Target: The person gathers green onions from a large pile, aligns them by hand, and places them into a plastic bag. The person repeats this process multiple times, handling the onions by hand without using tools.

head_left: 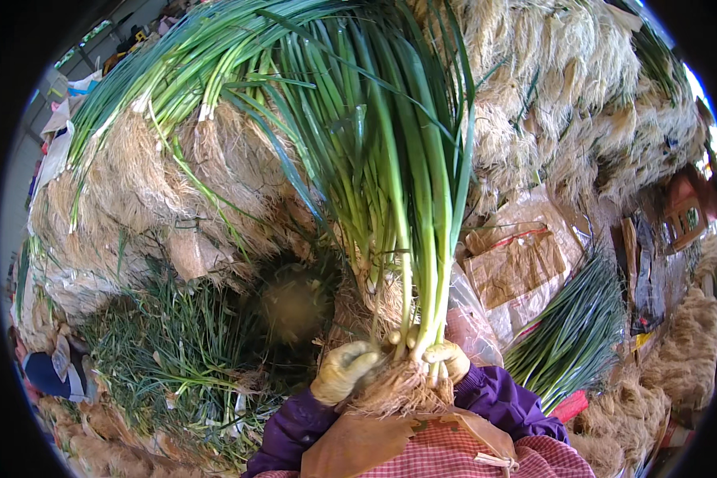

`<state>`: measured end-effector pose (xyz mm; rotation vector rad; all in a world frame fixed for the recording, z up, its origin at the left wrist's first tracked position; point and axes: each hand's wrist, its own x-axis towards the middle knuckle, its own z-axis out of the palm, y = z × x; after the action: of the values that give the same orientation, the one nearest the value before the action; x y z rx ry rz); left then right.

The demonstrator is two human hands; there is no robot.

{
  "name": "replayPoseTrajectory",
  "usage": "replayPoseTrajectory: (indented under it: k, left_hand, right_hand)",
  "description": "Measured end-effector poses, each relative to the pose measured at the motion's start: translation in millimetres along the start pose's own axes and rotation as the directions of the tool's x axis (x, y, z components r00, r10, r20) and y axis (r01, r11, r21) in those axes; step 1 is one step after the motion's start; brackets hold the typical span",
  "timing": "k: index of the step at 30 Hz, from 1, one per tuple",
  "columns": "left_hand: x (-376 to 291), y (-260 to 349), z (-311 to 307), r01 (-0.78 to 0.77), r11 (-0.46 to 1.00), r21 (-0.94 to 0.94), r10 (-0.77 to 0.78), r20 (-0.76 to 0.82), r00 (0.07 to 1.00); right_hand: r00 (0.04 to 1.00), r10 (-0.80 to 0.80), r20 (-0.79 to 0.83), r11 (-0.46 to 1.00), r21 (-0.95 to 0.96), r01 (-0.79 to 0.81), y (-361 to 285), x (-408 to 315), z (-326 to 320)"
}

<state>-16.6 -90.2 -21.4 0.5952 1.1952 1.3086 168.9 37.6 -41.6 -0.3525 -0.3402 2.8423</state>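
A bunch of green onions (439, 263) stands before me, its long leaves pointing away and its pale root ends towards my chest. My right hand (449, 358), in a pale yellowish glove, grips the white stem bases. Beside the roots (403, 385), my gloved left hand (343, 371) is curled, thumb against fingers, where a thin pale stalk (376, 316) runs down to it. Its exact grip is slightly blurred. Just behind the held stems, more green onions (358, 221) rest with their roots partly hidden. A brown sheet (358, 445) covers the lap of my checked apron.
Piled green onions with roots outward (137, 161) line the far left; another root pile (549, 89) is at the far right. Leaf trimmings (185, 352) heap on the left. A bundle of green onions (573, 328) lies right, near a brown paper sack (517, 263).
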Motion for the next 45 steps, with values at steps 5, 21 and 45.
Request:
replayPoseTrajectory:
  k: [5,21,45]
  left_hand:
    - [-28.6,2.9,-57.2,-0.468,0.572,-0.674,0.643,0.013,0.766]
    - [12.0,22.7,-22.5,-0.422,0.622,0.66,0.228,0.364,0.903]
    - [44.9,57.4,-52.5,-0.155,0.284,0.946,0.732,-0.11,0.673]
  right_hand:
    - [0.997,-0.059,-0.046,0.998,0.013,0.059,4.0,-3.5,8.0]
    - [0.986,-0.048,-0.158,0.998,0.028,0.053,-5.3,-20.1,20.5]
    - [0.999,-0.048,0.019,0.997,0.063,0.047,-13.0,-21.2,1.3]
